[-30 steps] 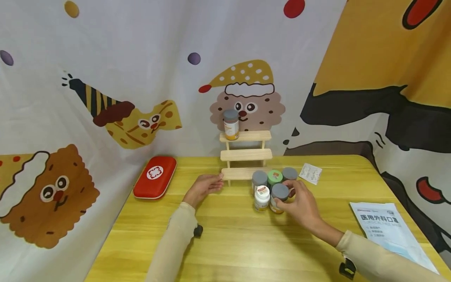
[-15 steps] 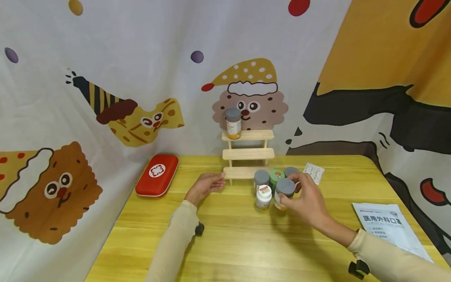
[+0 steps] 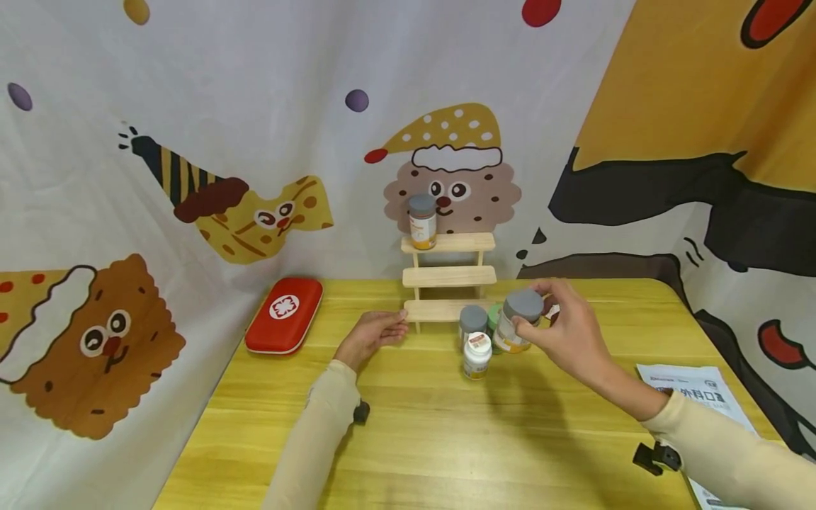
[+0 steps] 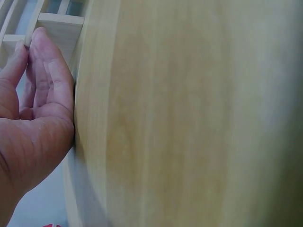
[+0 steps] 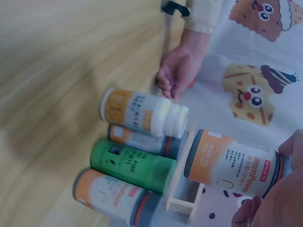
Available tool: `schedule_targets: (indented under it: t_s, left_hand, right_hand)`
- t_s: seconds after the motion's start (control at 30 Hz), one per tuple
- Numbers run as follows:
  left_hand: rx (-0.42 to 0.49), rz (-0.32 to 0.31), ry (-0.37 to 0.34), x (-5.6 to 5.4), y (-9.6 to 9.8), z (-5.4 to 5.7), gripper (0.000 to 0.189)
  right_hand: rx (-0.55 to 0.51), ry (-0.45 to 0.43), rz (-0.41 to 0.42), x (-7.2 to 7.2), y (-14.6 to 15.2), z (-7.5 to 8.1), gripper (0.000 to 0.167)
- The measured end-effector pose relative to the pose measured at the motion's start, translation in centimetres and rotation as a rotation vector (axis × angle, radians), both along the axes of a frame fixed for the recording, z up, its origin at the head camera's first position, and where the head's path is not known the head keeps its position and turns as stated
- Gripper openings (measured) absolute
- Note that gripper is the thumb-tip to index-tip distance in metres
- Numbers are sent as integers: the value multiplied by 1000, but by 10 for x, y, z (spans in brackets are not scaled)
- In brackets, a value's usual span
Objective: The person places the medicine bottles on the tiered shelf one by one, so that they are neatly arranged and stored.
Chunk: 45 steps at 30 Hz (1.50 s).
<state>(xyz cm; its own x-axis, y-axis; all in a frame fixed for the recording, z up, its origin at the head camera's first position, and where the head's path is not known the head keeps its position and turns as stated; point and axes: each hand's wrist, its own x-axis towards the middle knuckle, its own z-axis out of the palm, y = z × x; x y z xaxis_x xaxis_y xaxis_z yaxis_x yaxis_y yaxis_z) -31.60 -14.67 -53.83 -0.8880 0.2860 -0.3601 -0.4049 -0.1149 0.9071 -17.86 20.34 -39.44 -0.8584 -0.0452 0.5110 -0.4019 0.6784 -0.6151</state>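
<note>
My right hand (image 3: 576,336) grips a grey-lidded pill bottle (image 3: 523,304) by its lid, raised off the table; the right wrist view shows its orange-and-white label. My left hand (image 3: 372,334) pinches the left end of the lowest step of a small three-tier wooden stand (image 3: 448,275). One grey-lidded bottle (image 3: 423,223) stands on the top tier. By the stand's right front are a white bottle (image 3: 477,358), a grey-lidded bottle (image 3: 472,322) and a green bottle (image 3: 494,316). Another grey-lidded bottle (image 5: 113,196), beside the green one, is hidden in the head view.
A red first-aid case (image 3: 284,315) lies at the back left of the wooden table (image 3: 433,439). On the right, a surgical mask packet (image 3: 701,389) is partly under the right sleeve. A patterned curtain (image 3: 268,85) hangs behind the table.
My right hand has lifted the grey-lidded bottle out of the front of the group, upward and slightly right, towards the stand. My left hand has stayed at the stand's edge.
</note>
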Motion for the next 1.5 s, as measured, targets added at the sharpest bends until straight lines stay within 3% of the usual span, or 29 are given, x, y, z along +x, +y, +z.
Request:
schedule_targets:
  t_s: [0.4, 0.77, 1.17, 1.5]
  left_hand:
    - [-2, -13, 1, -1, -2, 1, 29]
    - [-12, -5, -3, 0, -4, 1, 33]
    - [-12, 1, -8, -2, 3, -1, 28]
    - [2, 13, -28, -3, 0, 2, 18]
  right_hand:
    - [36, -22, 27, -27, 1, 19, 48]
    - [82, -155, 85, -52, -8, 36, 49]
    - [116, -131, 92, -83, -13, 51, 49]
    - [122, -123, 126, -124, -23, 66, 46]
